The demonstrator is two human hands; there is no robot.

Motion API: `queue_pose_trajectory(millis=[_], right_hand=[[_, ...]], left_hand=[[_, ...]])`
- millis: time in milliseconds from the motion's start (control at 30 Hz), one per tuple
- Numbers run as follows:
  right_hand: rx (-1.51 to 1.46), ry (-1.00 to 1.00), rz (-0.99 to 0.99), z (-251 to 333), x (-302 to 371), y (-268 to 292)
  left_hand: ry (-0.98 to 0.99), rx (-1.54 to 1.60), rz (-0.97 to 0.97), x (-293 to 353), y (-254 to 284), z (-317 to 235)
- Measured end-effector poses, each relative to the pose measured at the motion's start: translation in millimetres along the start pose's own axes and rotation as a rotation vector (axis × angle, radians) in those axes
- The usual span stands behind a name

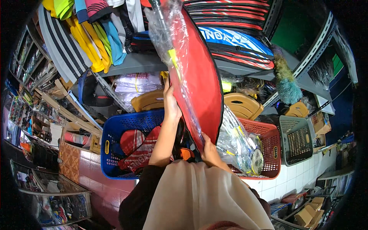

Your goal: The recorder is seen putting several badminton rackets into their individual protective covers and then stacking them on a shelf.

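A long red racket bag [201, 82] with a black edge stands tilted before me, its upper end reaching the shelf. Along its left side lies clear plastic wrapping [172, 42] with a dark handle at the top, seemingly a racket's. My left hand [171, 101] grips the bag's left side, its fingers partly behind it. Lower down, my right hand [209, 151] holds the bag's bottom end. Below left is a blue basket [132, 119] with red and white racket covers [143, 151]. Below right, a red basket [270, 132] holds plastic-wrapped rackets [243, 147].
A grey shelf [134, 63] carries stacked racket bags [234, 38] and hanging clothes [88, 42]. A feather duster [287, 86] hangs at its right. Brown plastic stools [243, 105] stand beneath. A grey basket [295, 122] stands farther right. Wooden planks [65, 109] lean at the left.
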State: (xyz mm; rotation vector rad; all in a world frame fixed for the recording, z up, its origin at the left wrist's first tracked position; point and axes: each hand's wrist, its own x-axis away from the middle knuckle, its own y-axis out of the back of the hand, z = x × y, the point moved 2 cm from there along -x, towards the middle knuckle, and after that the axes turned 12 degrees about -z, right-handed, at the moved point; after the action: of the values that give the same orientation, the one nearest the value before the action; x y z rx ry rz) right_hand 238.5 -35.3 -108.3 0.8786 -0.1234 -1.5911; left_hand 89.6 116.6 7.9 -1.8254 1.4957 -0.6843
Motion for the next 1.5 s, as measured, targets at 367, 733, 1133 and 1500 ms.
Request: queue_pose_trajectory(millis=[367, 733, 1133, 1500], right_hand=[[0.064, -0.077, 0.114, 7.5, -11.4, -7.7], [-0.055, 0.274, -0.378, 68.0, -186.5, 23.6], [-0.911, 0.116, 0.137, 128.7, -277.2, 63.9], [-0.918, 0.436, -0.384, 179.4, -297.2, 96.4]], left_hand=[[-0.152, -0.199, -0.047, 8.2, 4.6, 4.8], [-0.162, -0.260, 0.032, 33.8, 25.8, 31.2], [-0.267, -0.379, -0.025, 41.8, 42.2, 30.9], [-0.317, -0.437, 0.130, 63.5, -30.4, -57.9]])
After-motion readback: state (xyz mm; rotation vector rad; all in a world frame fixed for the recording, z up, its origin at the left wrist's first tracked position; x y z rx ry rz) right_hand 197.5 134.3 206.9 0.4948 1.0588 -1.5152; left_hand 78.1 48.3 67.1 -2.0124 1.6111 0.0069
